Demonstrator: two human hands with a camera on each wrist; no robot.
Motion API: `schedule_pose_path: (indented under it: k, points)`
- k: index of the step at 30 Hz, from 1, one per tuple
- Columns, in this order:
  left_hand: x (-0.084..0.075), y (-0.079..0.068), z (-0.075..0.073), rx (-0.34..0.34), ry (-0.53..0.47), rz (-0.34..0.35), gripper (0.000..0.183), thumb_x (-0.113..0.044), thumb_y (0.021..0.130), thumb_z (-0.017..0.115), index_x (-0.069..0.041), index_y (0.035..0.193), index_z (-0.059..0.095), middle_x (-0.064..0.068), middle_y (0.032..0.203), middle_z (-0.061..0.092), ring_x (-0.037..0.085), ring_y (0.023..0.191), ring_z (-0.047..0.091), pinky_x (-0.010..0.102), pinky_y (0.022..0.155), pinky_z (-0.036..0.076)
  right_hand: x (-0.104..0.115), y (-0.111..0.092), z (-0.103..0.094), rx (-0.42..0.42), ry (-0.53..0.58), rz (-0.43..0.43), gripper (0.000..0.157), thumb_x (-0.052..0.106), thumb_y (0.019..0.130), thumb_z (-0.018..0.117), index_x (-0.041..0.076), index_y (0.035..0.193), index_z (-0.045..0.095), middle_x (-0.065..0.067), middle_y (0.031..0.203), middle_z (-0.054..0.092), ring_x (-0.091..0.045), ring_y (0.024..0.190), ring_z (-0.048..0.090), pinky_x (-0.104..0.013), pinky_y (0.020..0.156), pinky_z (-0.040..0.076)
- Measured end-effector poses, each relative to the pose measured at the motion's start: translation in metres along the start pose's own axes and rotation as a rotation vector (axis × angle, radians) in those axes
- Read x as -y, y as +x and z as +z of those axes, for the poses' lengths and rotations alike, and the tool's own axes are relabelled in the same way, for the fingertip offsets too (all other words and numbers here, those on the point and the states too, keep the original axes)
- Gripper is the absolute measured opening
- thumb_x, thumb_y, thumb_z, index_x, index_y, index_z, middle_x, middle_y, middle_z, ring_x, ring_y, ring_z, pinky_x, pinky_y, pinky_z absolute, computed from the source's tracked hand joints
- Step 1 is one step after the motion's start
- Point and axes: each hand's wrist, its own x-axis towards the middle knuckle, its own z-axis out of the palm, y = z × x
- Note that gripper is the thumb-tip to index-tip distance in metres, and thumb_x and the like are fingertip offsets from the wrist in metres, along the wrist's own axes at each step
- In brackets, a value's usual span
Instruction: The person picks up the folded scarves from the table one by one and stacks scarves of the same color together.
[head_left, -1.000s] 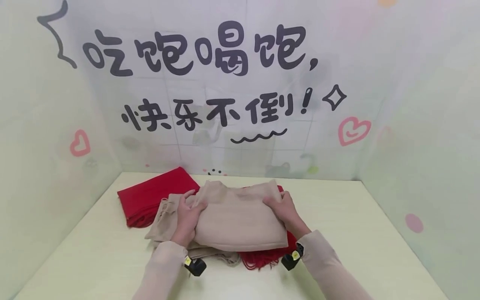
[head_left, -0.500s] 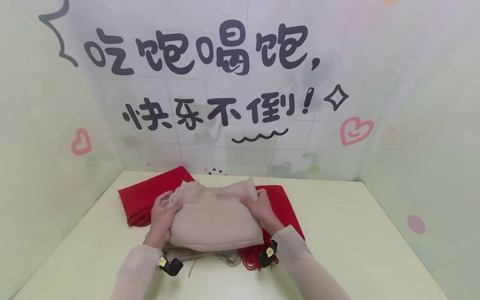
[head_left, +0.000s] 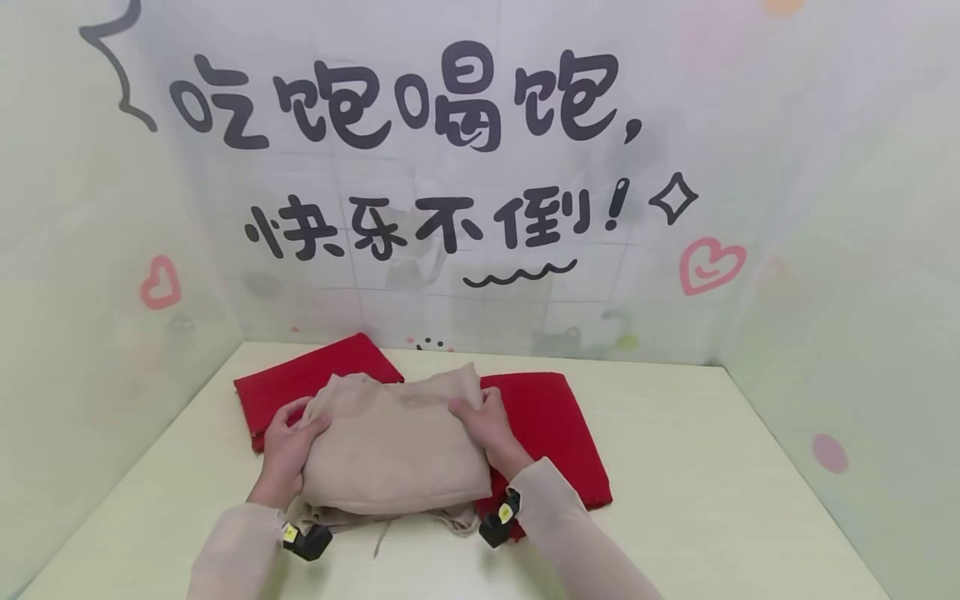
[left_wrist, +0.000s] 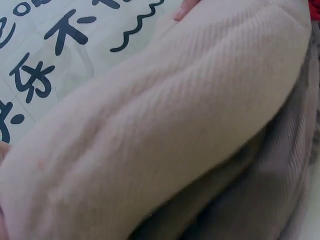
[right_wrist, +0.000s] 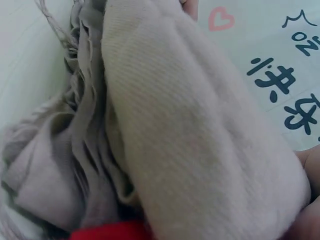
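A folded beige scarf (head_left: 390, 442) is held in front of me, its face tilted toward me. My left hand (head_left: 283, 454) grips its left edge, thumb in front. At the right edge my right hand (head_left: 491, 429) pinches it the same way. Below hang or lie more beige layers with fringe (head_left: 459, 520); I cannot tell whether they belong to the same scarf. Both wrist views are filled by the soft ribbed cloth (left_wrist: 150, 135), and the darker crumpled layers (right_wrist: 47, 175) show under it in the right wrist view.
A folded red scarf (head_left: 315, 379) lies at the back left, partly behind the beige one. Another folded red scarf (head_left: 558, 425) lies on the right, close to my right forearm. Printed walls (head_left: 832, 250) enclose the pale table (head_left: 697, 467) at the back and sides.
Both hands have moved left with the beige scarf and slightly toward me. More of the right red scarf now shows, where the beige scarf covered it before.
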Motion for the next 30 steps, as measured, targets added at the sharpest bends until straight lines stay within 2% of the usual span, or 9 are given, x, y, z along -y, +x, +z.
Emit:
schedule_pose_path:
  k: [2,4,8,12,16,21,30]
  points:
    - [0.005,0.001,-0.002,0.004,0.013,-0.006,0.064,-0.027,0.093,0.059,-0.008,0.145,0.026,0.017,0.145,0.036,0.020,0.116,0.044,0.013,0.073,0.043,-0.003,0.000,0.002,0.008,-0.003,0.023,0.045,0.028,0.087,0.068,0.005,0.114,0.040,-0.013,0.113,0.052,-0.026,0.103,0.055,-0.045,0.088,0.048]
    - [0.009,0.002,-0.004,0.006,0.022,-0.009,0.065,-0.027,0.093,0.059,-0.007,0.145,0.026,0.019,0.145,0.035,0.024,0.120,0.043,0.018,0.079,0.043,-0.005,-0.001,0.003,0.011,-0.007,0.044,0.048,0.028,0.087,0.068,0.004,0.118,0.039,-0.014,0.115,0.052,-0.027,0.105,0.054,-0.047,0.090,0.048]
    - [0.016,0.005,-0.005,-0.012,0.029,-0.002,0.064,-0.026,0.094,0.058,-0.004,0.145,0.025,0.022,0.145,0.034,0.030,0.125,0.040,0.037,0.096,0.040,-0.011,-0.002,0.006,0.017,-0.020,0.069,0.055,0.029,0.086,0.068,0.004,0.122,0.036,-0.014,0.117,0.050,-0.028,0.107,0.052,-0.050,0.093,0.046]
    - [0.024,0.009,-0.006,-0.010,0.082,0.005,0.061,-0.020,0.094,0.056,0.002,0.143,0.027,0.025,0.144,0.032,0.037,0.126,0.036,0.050,0.103,0.033,-0.019,-0.002,0.009,0.004,-0.067,0.062,0.057,0.028,0.085,0.069,0.003,0.123,0.035,-0.014,0.117,0.050,-0.029,0.108,0.051,-0.050,0.094,0.045]
    - [0.030,0.012,-0.004,0.009,0.152,-0.002,0.058,-0.021,0.094,0.055,0.005,0.140,0.031,0.027,0.141,0.032,0.039,0.126,0.036,0.053,0.105,0.032,-0.024,-0.003,0.010,-0.027,-0.164,0.007,0.057,0.026,0.084,0.070,0.003,0.122,0.035,-0.015,0.115,0.052,-0.029,0.106,0.053,-0.048,0.090,0.047]
    - [0.033,0.013,-0.004,0.002,0.186,-0.014,0.059,-0.023,0.093,0.055,0.006,0.139,0.033,0.027,0.138,0.036,0.039,0.124,0.038,0.054,0.104,0.033,-0.026,-0.006,0.010,-0.035,-0.244,-0.045,0.056,0.023,0.083,0.070,0.001,0.120,0.036,-0.017,0.110,0.055,-0.029,0.102,0.056,-0.047,0.086,0.050]
    - [0.036,0.005,-0.008,0.018,0.230,-0.024,0.055,-0.025,0.092,0.055,0.006,0.134,0.038,0.030,0.136,0.040,0.040,0.121,0.042,0.053,0.101,0.035,-0.026,-0.013,0.009,0.009,-0.328,-0.011,0.070,0.023,0.081,0.072,-0.005,0.131,0.033,-0.021,0.114,0.055,-0.033,0.104,0.056,-0.051,0.086,0.050]
